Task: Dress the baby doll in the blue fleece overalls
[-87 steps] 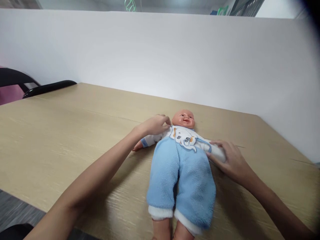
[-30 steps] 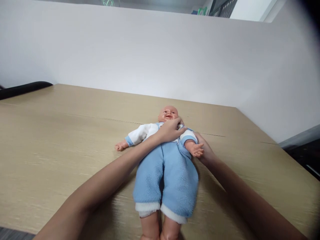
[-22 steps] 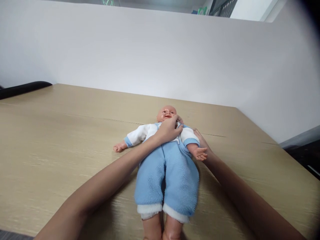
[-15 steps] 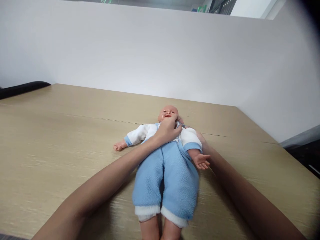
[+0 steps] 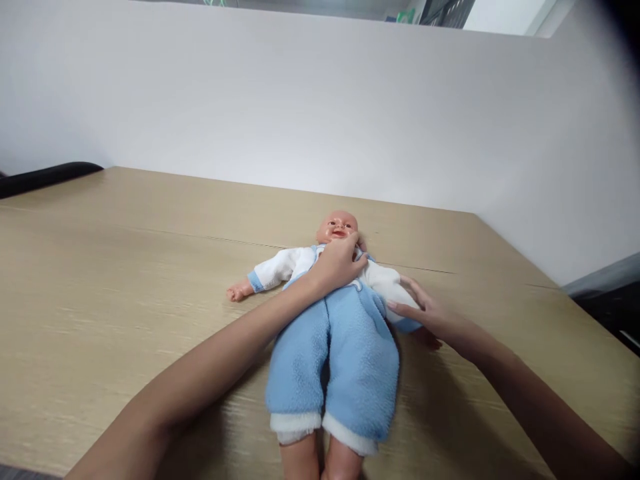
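Observation:
A baby doll [image 5: 334, 347] in a light blue fleece romper with white sleeves lies on its back on the wooden table [image 5: 125, 267], head toward the wall. My left hand [image 5: 337, 263] rests on the doll's chest just under the chin, fingers curled and pinching the fabric at the collar. My right hand [image 5: 425, 312] lies over the doll's white sleeve on the right side, fingers stretched out along it and pressing the arm down. The doll's other arm sticks out to the left, and its bare legs reach the bottom edge of the view.
A white partition wall [image 5: 320, 113] stands along the table's far edge. A black chair back [image 5: 47, 177] shows at the far left. The table's right edge drops off to a dark floor [image 5: 610, 313].
My right hand has come out from behind the doll's right arm and now lies on top of the sleeve, laying that arm down. My left hand stays at the collar.

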A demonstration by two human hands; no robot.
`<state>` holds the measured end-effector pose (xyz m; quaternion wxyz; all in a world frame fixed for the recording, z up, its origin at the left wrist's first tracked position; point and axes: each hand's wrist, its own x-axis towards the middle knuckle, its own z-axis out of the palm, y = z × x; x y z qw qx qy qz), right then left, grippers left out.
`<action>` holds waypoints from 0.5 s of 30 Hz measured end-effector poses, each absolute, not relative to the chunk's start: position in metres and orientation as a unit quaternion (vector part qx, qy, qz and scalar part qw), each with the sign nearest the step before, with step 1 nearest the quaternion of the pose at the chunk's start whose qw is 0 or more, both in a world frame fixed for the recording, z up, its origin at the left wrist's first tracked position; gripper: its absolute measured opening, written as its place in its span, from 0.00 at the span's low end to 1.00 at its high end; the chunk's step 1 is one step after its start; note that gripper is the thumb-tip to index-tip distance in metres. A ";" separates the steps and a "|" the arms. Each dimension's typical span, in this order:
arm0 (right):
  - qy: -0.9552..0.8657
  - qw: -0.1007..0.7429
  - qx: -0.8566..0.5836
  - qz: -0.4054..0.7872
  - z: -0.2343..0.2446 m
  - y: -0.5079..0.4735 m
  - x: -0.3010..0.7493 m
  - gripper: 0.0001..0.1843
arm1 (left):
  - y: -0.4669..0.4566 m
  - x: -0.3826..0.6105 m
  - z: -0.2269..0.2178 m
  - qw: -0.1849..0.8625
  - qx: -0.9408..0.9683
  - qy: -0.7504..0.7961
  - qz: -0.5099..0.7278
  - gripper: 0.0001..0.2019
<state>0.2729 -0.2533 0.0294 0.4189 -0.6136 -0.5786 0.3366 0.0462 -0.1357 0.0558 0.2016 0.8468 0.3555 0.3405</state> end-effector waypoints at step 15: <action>-0.612 0.351 -0.676 0.210 0.011 -0.270 0.332 0.31 | -0.147 0.048 0.065 0.096 0.869 0.409 0.261 0.10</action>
